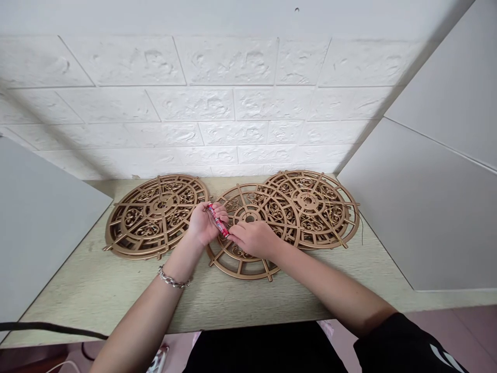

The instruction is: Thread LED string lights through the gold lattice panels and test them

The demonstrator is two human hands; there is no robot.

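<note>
A slim red tube with white and dark print [218, 219] lies slantwise in my left hand [205, 224], whose fingers curl round it from the far side. My right hand [254, 238] is closed, its thumb and fingertips pinching at the tube's lower right end. What the tube contains does not show. Under both hands is a gold openwork round frame with spokes and scrolls [248, 275]. Similar gold round frames lie stacked to the left [134, 254] and to the right [351, 233], the right stack partly overlapped by the middle frame.
The pale wood-grain tabletop [217, 305] ends at a front edge near my body. A white brick-patterned wall [217, 103] rises behind it. Grey panels stand at the left [42, 223] and right [427, 217]. A black cable [54, 327] crosses the front left corner.
</note>
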